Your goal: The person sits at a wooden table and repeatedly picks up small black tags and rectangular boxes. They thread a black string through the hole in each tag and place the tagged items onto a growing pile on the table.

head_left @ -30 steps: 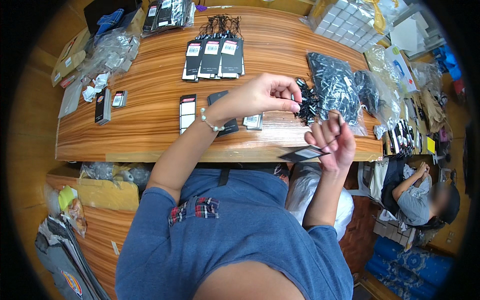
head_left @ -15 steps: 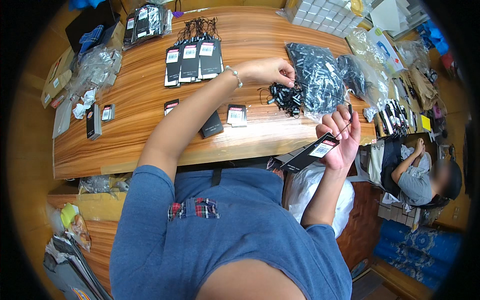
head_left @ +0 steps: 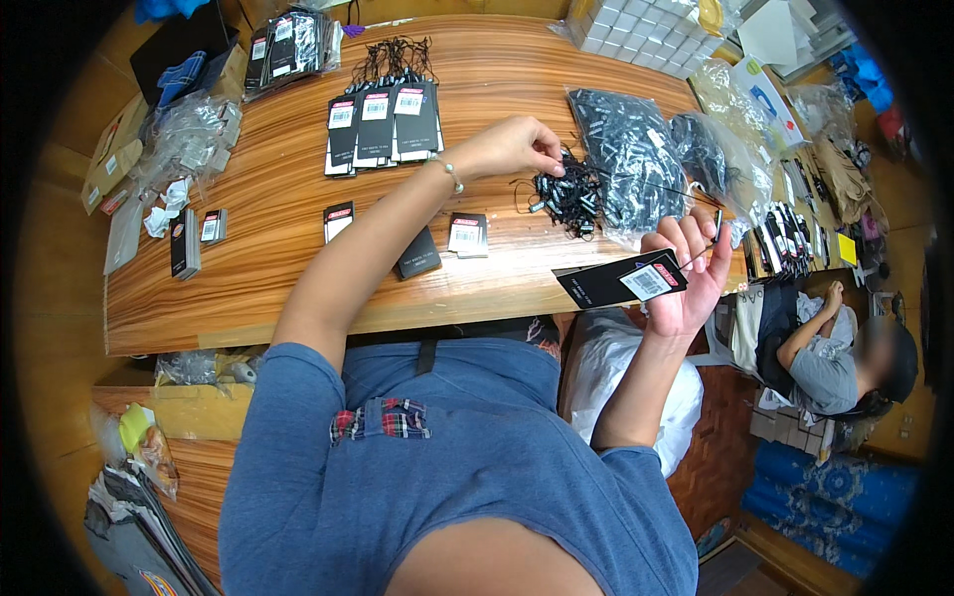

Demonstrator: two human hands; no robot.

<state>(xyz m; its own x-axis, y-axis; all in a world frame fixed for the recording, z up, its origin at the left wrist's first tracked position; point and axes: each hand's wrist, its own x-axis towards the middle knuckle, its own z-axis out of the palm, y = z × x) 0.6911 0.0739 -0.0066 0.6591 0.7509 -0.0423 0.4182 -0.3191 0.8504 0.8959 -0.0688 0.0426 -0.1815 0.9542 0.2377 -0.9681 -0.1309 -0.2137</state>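
Note:
My right hand, raised at the table's front edge, pinches the string of a black hang tag with a white barcode sticker. The tag hangs tilted below the fingers. A thin dark strand stretches from the right fingertips toward the string pile. My left hand reaches across the table, thumb and fingers pinched together at the upper left of a loose pile of black tag strings; what they grip is too small to make out. Right beside the pile lies a clear bag packed with black strings.
Strung hang tags lie in overlapping rows at the back. Small tag stacks sit near my left forearm. White boxes stand at the far right; plastic bags lie left. Another person sits at right.
My left hand has shifted slightly left over the string pile. My right hand has moved a little right, and its tag has swung up flatter. A dark strand now shows stretched toward the right fingers.

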